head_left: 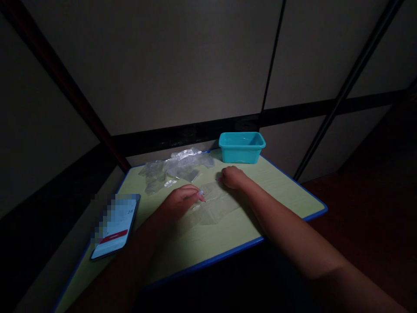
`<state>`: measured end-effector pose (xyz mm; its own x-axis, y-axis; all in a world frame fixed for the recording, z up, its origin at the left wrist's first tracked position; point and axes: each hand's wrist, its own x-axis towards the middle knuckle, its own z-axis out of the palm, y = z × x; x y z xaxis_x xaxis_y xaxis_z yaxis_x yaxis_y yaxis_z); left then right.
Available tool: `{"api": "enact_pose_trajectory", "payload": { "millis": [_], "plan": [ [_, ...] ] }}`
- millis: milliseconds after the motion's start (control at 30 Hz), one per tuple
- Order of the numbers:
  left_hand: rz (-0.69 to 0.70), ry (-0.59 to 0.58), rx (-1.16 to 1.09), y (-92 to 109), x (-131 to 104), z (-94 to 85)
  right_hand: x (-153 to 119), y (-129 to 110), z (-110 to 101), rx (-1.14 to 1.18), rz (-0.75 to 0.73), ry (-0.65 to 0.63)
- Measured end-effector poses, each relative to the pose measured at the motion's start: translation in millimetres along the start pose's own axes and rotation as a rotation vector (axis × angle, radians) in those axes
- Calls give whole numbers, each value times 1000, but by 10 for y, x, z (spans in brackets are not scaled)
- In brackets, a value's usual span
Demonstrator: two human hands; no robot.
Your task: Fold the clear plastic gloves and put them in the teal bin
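A clear, thin plastic bag [215,208] lies spread on the table between and below my hands. My left hand [184,198] is closed, its fingertips pinching a bunched bit of the bag at its left side. My right hand [232,177] is curled shut at the bag's far right edge, with a small bit of plastic showing by its fingertips. Behind my left hand, more crumpled clear plastic bags [182,164] lie in a loose heap; I cannot tell how many.
A turquoise plastic basket [243,154] stands at the table's back right edge, against a panelled wardrobe [182,65]. A phone [117,226] with a lit screen lies at the left edge. The pale green table [286,191] has a blue rim.
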<state>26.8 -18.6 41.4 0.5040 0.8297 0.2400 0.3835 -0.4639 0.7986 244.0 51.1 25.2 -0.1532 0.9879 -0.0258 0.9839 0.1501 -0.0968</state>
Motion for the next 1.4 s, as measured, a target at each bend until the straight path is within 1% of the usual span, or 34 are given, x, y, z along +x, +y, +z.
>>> {"api": "enact_pose_trajectory", "payload": {
  "millis": [100,133,167,200,233,333,367,400,433,467,533,600,667,700,767,933,1100,1233,1300,1400],
  "plan": [
    [28,-229,68,146,-81,-73,15,22,36,27,43,78],
    [29,-286,79,189,-106,-101,17,27,44,41,59,103],
    [23,-317,90,223,-126,-129,19,31,49,55,71,122],
    [7,-316,100,246,-141,-159,20,34,51,67,81,137],
    [-19,-286,117,257,-149,-189,21,37,50,76,88,149],
    [-96,-116,179,238,-157,-269,17,38,37,99,97,158],
    [-108,-75,192,229,-159,-289,14,38,30,105,98,156],
    [-109,-66,198,225,-164,-302,10,36,25,110,97,154],
    [-102,-90,198,230,-172,-309,6,34,20,113,94,150],
    [-91,-140,190,244,-181,-307,3,31,17,113,92,148],
    [-57,-303,140,293,-198,-283,-2,26,15,107,90,147],
    [11,-481,40,348,-204,-244,-1,20,16,104,89,144],
    [82,-598,-47,381,-198,-212,3,16,16,112,88,143],
    [99,-626,-58,387,-194,-205,6,16,15,120,87,145],
    [79,-658,-17,387,-192,-213,11,19,14,137,86,151],
    [-41,-759,121,401,-236,-276,26,35,12,169,75,181],
    [-68,-846,305,332,-258,-229,34,36,13,172,56,202],
    [-102,-861,400,270,-246,-180,33,35,10,179,51,205],
    [-116,-862,410,271,-242,-170,34,37,2,188,50,202],
    [-99,-860,397,276,-244,-161,32,38,-14,197,49,195]
  ]
}}
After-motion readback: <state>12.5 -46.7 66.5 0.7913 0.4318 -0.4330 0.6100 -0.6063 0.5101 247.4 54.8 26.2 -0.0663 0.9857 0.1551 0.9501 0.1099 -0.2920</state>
